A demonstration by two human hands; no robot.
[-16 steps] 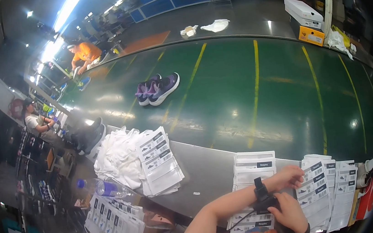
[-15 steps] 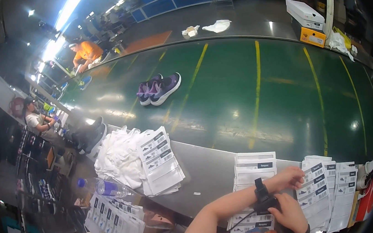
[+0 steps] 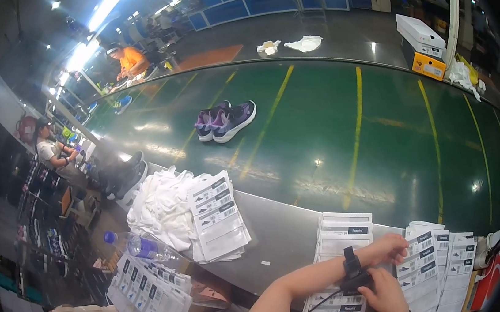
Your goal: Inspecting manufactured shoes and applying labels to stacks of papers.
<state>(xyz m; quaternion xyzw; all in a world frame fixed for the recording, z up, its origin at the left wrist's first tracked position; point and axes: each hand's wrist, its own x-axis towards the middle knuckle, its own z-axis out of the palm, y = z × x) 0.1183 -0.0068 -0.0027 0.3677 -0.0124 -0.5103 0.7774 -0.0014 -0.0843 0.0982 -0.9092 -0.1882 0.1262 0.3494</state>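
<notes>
My left forearm reaches across the label sheets, and my left hand point(image 3: 389, 249) hangs with loosely bent fingers beside the right-hand stack. No object shows in it. On my left wrist sits a black strap with a small black box point(image 3: 355, 281) and a cable. My right hand point(image 3: 388, 298) grips the right end of that box between thumb and fingers. Under my left arm lies a stack of printed label sheets point(image 3: 344, 226); another label stack point(image 3: 421, 260) fans out to the right of my hands. Some of the sheets are hidden by my arms.
A purple pair of sneakers point(image 3: 227, 121) stands on the green conveyor belt point(image 3: 314, 124). White cloths point(image 3: 157, 203), more label sheets point(image 3: 217, 215) and a water bottle point(image 3: 146, 248) are at left. Shoeboxes point(image 3: 422, 44) stand at the far right. Two people work at far left.
The whole view has shifted slightly, so the scene sits lower and further right. My right hand stays at the wrist box; its thumb and fingers have moved only a little.
</notes>
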